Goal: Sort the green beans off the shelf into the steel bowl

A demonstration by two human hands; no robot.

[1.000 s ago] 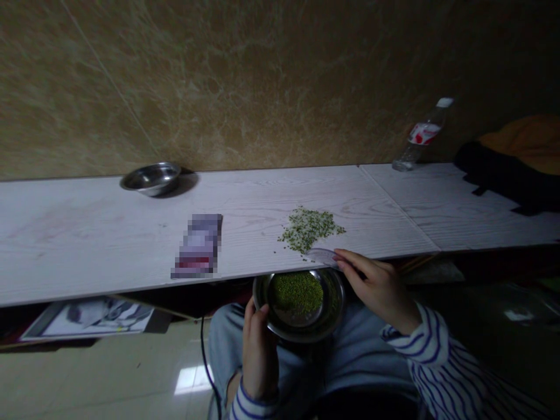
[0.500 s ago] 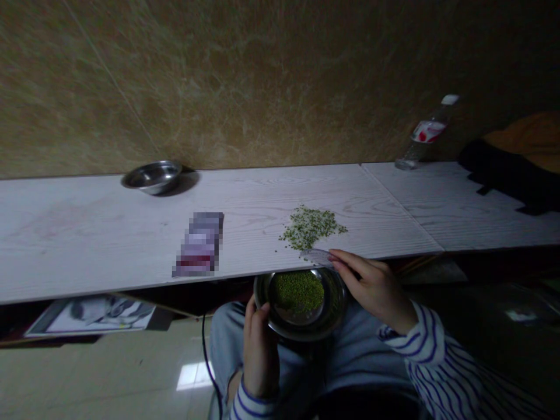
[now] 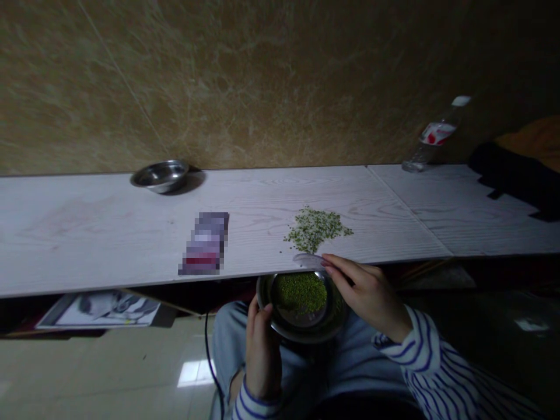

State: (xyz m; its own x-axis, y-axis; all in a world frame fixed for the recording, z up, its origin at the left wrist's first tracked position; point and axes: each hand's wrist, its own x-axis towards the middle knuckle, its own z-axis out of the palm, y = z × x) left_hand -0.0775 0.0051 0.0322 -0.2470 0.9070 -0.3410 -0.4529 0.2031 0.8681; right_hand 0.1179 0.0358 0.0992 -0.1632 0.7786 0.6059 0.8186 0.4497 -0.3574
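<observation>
Head view: a brown marbled wall (image 3: 262,76) rises well beyond the large metal bowl (image 3: 301,338), the landmark here. A pale counter (image 3: 87,233) comes next, its near edge covering part of the bowl's far rim. Far to the bowl's right lies a black-and-orange bundle (image 3: 511,166). At the bowl's left side, the left hand (image 3: 263,350) has its grip closed on the rim, thumb on top. Beyond its right side, the right hand (image 3: 370,291) has its grip pinched on a translucent flat piece. Well beyond the bowl stand a small metal bowl (image 3: 161,188), leftward, and a bottle (image 3: 437,133), rightward. A pixelated flat item (image 3: 205,242) lies left of it. The translucent flat piece (image 3: 307,260) sits just past its far rim; green beans (image 3: 317,226) scatter farther beyond, more inside it.
</observation>
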